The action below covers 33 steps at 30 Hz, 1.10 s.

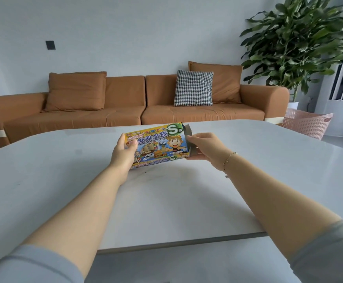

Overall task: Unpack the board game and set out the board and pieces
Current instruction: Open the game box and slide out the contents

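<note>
While our left hand (123, 153) gripped the game box (158, 145) by its closed end and the right hand (204, 149) pinched the open flap end, just over the table (268, 160) toward its far edge, we judged the thin cardboard light & crushable, so best held w/ light pressure at the ends.

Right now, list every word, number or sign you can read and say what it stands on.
"世界之旅": large title on the top face of the game box.
"S" with a small "版": green badge at the box's far right corner.
"S": again on the box's near side face.
The yellow strip along the top edge and the other small print on the box are too blurred to read.
</note>
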{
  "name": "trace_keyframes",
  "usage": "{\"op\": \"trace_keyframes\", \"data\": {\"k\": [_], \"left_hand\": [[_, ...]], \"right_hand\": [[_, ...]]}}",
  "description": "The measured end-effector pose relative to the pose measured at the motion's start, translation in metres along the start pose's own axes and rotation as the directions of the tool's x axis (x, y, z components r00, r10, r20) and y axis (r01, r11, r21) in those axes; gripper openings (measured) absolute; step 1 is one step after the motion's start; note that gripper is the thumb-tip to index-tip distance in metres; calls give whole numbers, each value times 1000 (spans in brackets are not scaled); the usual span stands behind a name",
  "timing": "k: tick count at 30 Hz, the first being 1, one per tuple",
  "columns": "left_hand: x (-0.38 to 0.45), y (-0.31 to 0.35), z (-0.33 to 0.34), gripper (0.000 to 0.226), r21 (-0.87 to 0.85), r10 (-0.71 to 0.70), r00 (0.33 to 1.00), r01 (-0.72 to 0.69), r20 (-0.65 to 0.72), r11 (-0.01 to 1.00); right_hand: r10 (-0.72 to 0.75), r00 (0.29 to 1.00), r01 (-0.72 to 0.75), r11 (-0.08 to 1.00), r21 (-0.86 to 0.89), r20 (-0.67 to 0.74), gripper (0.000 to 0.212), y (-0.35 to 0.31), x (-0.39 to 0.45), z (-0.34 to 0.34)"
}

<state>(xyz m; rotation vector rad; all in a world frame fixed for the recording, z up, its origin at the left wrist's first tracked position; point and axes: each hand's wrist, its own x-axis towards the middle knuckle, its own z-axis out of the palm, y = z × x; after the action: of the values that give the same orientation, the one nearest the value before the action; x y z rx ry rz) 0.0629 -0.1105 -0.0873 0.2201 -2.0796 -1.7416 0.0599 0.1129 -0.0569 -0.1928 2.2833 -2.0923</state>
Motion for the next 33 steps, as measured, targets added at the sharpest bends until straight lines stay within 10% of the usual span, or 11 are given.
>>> {"op": "trace_keyframes", "data": {"k": [7,12,16,22,28,33], "left_hand": [[6,-1,-33,55,347,18,1000,-9,-20,938],[0,2,-50,52,805,261,965,-158,5,571],[-15,30,-49,112,706,86,857,-471,508,530],[-14,45,-42,134,734,116,828,-544,549,407],[-18,48,-44,135,634,220,804,-577,553,514],[-21,42,-41,137,610,254,785,-605,566,512]], "right_hand": [[111,994,-110,985,-131,6,11,5,10,14],[154,983,-152,988,-30,105,17,7,11,34],[63,996,-58,996,-68,67,24,6,12,34],[-43,979,43,999,7,199,18,-5,4,34],[-20,972,16,1000,21,234,21,-4,0,31],[-429,903,299,673,-676,-27,32,9,9,34]]}}
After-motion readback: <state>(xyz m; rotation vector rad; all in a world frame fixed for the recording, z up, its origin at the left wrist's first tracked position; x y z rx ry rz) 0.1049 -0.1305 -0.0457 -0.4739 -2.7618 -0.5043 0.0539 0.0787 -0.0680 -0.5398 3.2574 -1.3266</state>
